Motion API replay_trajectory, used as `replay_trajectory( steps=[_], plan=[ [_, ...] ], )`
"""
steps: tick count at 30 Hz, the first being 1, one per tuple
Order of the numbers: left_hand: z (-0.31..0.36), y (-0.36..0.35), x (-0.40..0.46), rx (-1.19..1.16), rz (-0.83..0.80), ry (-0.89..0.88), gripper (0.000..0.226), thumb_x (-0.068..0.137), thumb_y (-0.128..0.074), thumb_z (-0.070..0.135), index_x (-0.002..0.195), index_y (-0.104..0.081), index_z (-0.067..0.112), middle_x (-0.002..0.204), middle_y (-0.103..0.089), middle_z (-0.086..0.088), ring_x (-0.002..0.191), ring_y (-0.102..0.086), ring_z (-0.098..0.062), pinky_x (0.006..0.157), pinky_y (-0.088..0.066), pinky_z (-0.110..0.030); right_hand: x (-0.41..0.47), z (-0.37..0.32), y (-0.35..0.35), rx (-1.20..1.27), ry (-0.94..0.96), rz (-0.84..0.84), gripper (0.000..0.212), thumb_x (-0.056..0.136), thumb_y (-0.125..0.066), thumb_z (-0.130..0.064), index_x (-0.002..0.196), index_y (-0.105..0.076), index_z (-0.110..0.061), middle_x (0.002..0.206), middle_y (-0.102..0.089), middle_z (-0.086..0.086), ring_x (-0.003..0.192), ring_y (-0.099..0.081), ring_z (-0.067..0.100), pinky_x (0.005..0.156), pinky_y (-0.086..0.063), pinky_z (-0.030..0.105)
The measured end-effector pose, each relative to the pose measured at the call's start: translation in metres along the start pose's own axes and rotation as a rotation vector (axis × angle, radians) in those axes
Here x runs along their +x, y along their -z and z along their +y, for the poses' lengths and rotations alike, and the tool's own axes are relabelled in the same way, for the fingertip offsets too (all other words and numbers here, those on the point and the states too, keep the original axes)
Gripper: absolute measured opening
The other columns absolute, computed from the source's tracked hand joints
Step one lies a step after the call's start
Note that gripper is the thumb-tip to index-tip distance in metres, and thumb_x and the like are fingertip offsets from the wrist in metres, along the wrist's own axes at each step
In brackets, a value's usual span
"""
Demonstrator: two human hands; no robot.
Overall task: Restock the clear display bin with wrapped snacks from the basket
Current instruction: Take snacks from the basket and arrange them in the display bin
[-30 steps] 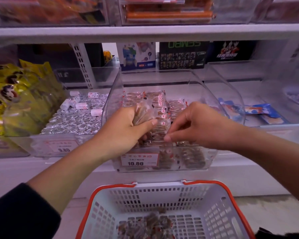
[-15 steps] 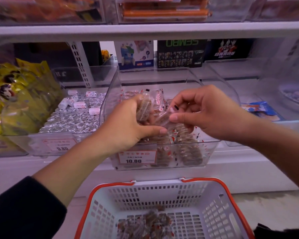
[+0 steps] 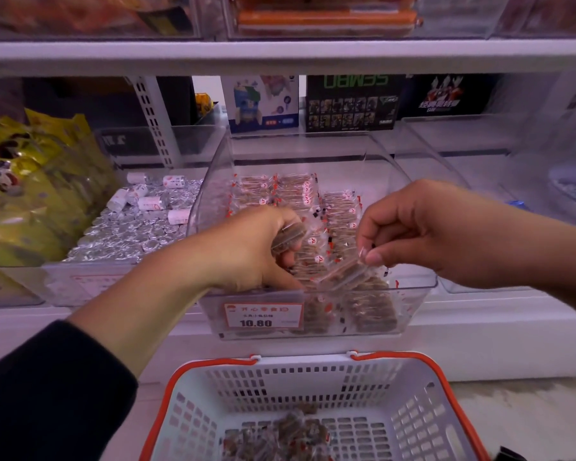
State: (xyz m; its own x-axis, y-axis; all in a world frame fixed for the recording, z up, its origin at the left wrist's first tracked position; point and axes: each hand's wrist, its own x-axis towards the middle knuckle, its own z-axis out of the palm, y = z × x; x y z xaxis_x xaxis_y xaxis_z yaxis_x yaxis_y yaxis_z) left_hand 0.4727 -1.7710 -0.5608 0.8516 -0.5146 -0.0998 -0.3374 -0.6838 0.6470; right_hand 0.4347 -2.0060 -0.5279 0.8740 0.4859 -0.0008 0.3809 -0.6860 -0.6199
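The small clear-wrapped brown snack [image 3: 343, 276] pinched by its wrapper edge in the right hand [image 3: 446, 234] should, I judge, be lowered flat into the front row of the clear plastic display bin [image 3: 413, 291] and freed only once it lies level with its neighbours. The left hand [image 3: 246, 251], fingers curled round a small bundle of the same snacks [image 3: 288, 236], hangs over the bin's left front. Below, the white slotted basket with orange rim [image 3: 313, 387] holds a last heap.
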Motion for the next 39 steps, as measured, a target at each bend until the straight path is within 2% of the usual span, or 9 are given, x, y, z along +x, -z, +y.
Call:
replay_trajectory(
  steps=[4,11,16,19,22,29,33,36,39],
  plan=[
    [-0.004,-0.001,0.001,0.083,0.060,-0.040,0.035,0.071,-0.087,0.010,0.078,-0.054,0.022,0.068,-0.060,0.008,0.052,-0.051,0.004,0.050,-0.042,-0.012,0.004,-0.002,-0.017,0.058,-0.016,-0.079,0.013,0.086,-0.074,-0.010,0.079,-0.070,-0.021,0.069,-0.073,-0.004,0.060,-0.062,0.003,0.062,-0.050,0.016],
    [-0.008,-0.003,0.000,0.048,0.080,-0.030,0.039,0.065,-0.092,0.027,0.077,-0.055,0.020,0.070,-0.062,0.006,0.057,-0.053,-0.006,0.059,-0.051,-0.032,0.021,-0.005,-0.032,0.030,-0.052,-0.123,0.012,0.082,-0.077,-0.006,0.078,-0.078,-0.017,0.071,-0.074,-0.003,0.062,-0.062,-0.002,0.063,-0.048,0.010],
    [-0.007,-0.003,-0.003,0.019,0.084,-0.019,0.039,0.066,-0.091,0.028,0.077,-0.055,0.021,0.066,-0.058,0.010,0.055,-0.050,0.001,0.055,-0.044,-0.019,0.023,-0.011,-0.026,0.027,-0.088,-0.181,0.008,0.082,-0.077,-0.011,0.083,-0.080,-0.018,0.073,-0.075,-0.003,0.067,-0.066,0.002,0.065,-0.052,0.016],
    [-0.005,0.000,-0.005,-0.039,0.059,-0.003,0.030,0.078,-0.083,0.024,0.086,-0.057,0.012,0.074,-0.060,-0.002,0.065,-0.052,-0.010,0.063,-0.047,-0.027,0.027,-0.015,-0.016,0.133,-0.106,-0.081,0.008,0.081,-0.079,-0.026,0.076,-0.079,-0.020,0.065,-0.072,-0.002,0.060,-0.064,0.006,0.057,-0.053,0.020],
    [-0.003,0.002,-0.007,-0.069,0.081,0.034,0.022,0.089,-0.073,0.024,0.097,-0.061,0.007,0.089,-0.068,-0.018,0.073,-0.056,-0.017,0.076,-0.052,-0.039,0.038,-0.023,-0.024,0.055,-0.121,-0.081,0.010,0.071,-0.087,-0.031,0.069,-0.079,-0.024,0.059,-0.069,-0.007,0.054,-0.056,-0.003,0.054,-0.045,0.016],
    [-0.003,0.000,-0.006,-0.075,0.073,0.046,0.017,0.093,-0.068,0.017,0.105,-0.062,0.006,0.099,-0.071,-0.015,0.098,-0.066,-0.033,0.088,-0.052,-0.046,0.060,-0.025,-0.039,-0.058,-0.207,-0.162,0.018,0.064,-0.090,-0.031,0.060,-0.073,-0.025,0.048,-0.060,-0.017,0.046,-0.051,-0.009,0.054,-0.037,0.015],
    [-0.005,-0.001,-0.005,-0.090,0.067,0.045,0.013,0.093,-0.068,0.016,0.101,-0.062,0.007,0.095,-0.071,-0.014,0.091,-0.066,-0.032,0.086,-0.053,-0.047,0.066,-0.022,-0.044,-0.177,-0.158,-0.157,0.024,0.065,-0.089,-0.031,0.058,-0.068,-0.024,0.043,-0.056,-0.018,0.043,-0.050,-0.007,0.045,-0.035,0.008],
    [-0.004,0.000,-0.004,-0.095,0.056,0.055,0.015,0.094,-0.067,0.017,0.102,-0.060,0.006,0.097,-0.070,-0.017,0.088,-0.065,-0.030,0.086,-0.053,-0.046,0.065,-0.019,-0.046,-0.224,-0.141,-0.128,0.030,0.062,-0.091,-0.035,0.057,-0.065,-0.021,0.040,-0.054,-0.016,0.041,-0.048,-0.004,0.048,-0.037,0.013],
    [-0.003,0.000,-0.005,-0.151,0.087,0.038,0.010,0.095,-0.064,0.017,0.092,-0.058,0.010,0.073,-0.063,-0.006,0.063,-0.054,-0.010,0.062,-0.050,-0.027,0.061,-0.017,-0.034,-0.169,-0.083,-0.049,0.030,0.060,-0.092,-0.035,0.064,-0.067,-0.019,0.047,-0.059,-0.014,0.042,-0.050,-0.004,0.046,-0.038,0.011]
  ],
)
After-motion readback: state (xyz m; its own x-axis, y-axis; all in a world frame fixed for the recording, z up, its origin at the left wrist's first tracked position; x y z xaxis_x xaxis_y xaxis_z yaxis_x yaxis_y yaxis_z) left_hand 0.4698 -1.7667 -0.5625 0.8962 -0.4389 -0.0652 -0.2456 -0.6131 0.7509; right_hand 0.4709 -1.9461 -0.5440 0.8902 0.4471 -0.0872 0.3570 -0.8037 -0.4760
